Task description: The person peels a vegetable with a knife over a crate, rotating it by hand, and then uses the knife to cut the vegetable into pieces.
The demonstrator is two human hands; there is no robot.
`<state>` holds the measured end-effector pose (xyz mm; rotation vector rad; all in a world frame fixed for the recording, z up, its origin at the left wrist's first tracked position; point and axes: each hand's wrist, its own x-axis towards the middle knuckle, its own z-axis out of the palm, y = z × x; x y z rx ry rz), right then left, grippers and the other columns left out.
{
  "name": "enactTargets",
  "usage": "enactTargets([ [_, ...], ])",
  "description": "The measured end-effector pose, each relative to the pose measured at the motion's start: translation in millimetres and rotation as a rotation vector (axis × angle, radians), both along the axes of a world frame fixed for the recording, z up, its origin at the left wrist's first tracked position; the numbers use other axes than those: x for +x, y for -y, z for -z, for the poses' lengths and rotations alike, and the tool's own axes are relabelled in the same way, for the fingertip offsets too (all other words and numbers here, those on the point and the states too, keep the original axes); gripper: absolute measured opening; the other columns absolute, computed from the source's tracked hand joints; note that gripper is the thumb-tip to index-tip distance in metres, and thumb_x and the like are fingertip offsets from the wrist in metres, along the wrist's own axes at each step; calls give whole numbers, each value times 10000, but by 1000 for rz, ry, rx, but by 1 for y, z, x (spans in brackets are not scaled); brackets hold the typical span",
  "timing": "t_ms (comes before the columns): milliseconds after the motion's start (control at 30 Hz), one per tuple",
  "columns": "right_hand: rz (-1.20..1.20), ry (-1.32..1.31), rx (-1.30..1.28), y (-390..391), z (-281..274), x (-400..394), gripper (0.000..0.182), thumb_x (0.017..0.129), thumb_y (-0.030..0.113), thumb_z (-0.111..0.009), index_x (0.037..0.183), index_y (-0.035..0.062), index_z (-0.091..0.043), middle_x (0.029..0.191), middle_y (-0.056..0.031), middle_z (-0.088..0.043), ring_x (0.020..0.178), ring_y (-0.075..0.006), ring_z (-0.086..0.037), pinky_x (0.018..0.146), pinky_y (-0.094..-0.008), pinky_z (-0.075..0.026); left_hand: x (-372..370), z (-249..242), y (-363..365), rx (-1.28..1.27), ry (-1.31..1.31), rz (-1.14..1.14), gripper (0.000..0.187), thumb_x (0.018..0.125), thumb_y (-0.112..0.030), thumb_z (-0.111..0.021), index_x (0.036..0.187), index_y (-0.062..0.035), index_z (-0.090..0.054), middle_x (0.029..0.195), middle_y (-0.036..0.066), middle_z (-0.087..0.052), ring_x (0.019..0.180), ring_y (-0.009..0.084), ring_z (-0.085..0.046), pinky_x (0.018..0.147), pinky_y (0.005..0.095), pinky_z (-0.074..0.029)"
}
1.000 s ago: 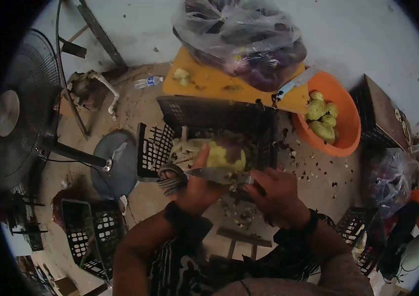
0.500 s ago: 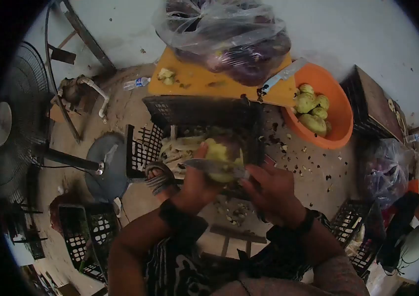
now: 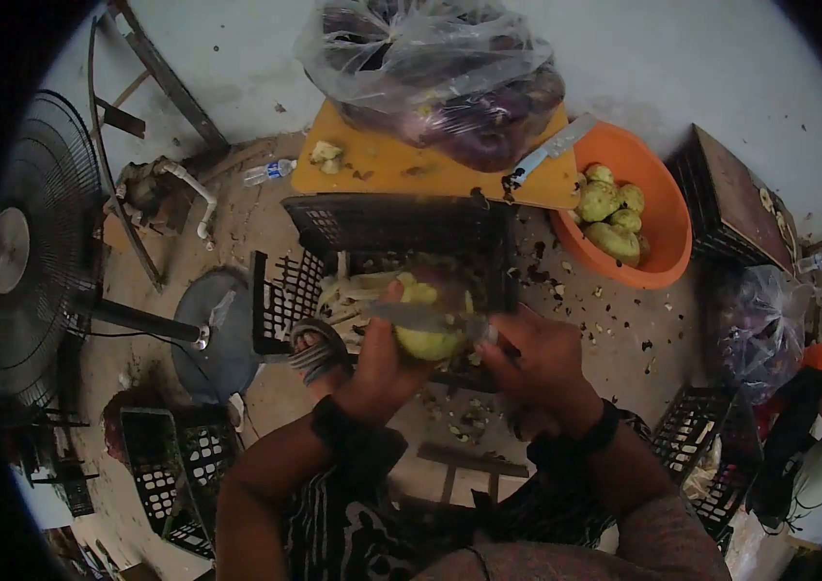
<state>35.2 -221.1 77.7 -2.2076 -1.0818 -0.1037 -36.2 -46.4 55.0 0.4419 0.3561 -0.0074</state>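
A partly peeled vegetable (image 3: 430, 341), yellow-green with a purplish part, is held over a black crate (image 3: 391, 215) of pale peelings (image 3: 346, 298). My left hand (image 3: 381, 363) grips its left side. My right hand (image 3: 539, 366) is closed around the handle of a knife (image 3: 416, 317), whose blurred blade lies across the vegetable and points left toward my left thumb. Peeled yellow-green vegetables (image 3: 614, 225) lie in an orange basin (image 3: 665, 194) at the upper right.
A yellow board (image 3: 382, 172) bears a plastic bag of purple vegetables (image 3: 469, 107) and a cleaver (image 3: 554, 147). A fan (image 3: 9, 250) stands at left. Black crates (image 3: 173, 470) (image 3: 701, 441) flank my legs. Dark scraps litter the floor.
The knife blade has shifted slightly up and left across the vegetable. My right hand has moved a little, and the whole view has shifted slightly.
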Motion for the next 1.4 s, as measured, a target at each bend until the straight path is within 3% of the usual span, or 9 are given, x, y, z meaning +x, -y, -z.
enactTargets([
  [100, -68, 25, 28, 1, 4, -4, 201, 777, 314, -629, 817, 121, -588, 664, -86, -578, 611, -283, -596, 522, -392, -455, 2, -1, -3, -9, -34, 1, 430, 945, -422, -380, 1204, -96, -486, 1170, 76, -557, 1069, 233, -543, 941, 402, -417],
  [167, -117, 79, 99, 1, 9, -5, 261, 703, 196, -713, 918, 77, -626, 634, -61, -579, 534, -239, -595, 499, -336, -474, 3, 6, -3, 2, -1, -12, 466, 942, -453, -352, 1219, -105, -491, 1188, 104, -552, 1089, 267, -533, 944, 431, -422],
  [800, -100, 74, 89, 3, 6, -3, 210, 716, 205, -695, 873, 83, -629, 585, -63, -554, 506, -249, -574, 479, -348, -454, 1, 4, 3, 40, 1, 29, 429, 946, -427, -360, 1194, -107, -502, 1155, 75, -565, 1065, 229, -547, 932, 399, -428],
  [867, -87, 107, 79, 4, 8, 0, 195, 747, 256, -681, 848, 115, -592, 626, -39, -575, 572, -253, -588, 534, -383, -461, 2, 2, 3, -11, 7, 31, 436, 950, -423, -348, 1209, -104, -492, 1167, 77, -562, 1076, 232, -544, 939, 400, -424],
  [1100, -79, 137, 109, 12, 11, 5, 202, 737, 276, -687, 829, 122, -594, 623, -25, -579, 556, -242, -581, 564, -396, -462, 3, -1, 5, -3, -8, 76, 444, 949, -430, -344, 1225, -110, -483, 1191, 72, -549, 1099, 228, -529, 952, 403, -414],
  [1400, -70, 122, 134, 10, 12, 2, 184, 742, 264, -683, 782, 116, -581, 597, -53, -551, 519, -262, -565, 451, -372, -431, 7, 4, 15, 67, -3, 55, 406, 957, -400, -346, 1190, -107, -504, 1155, 76, -569, 1064, 228, -540, 934, 369, -419],
])
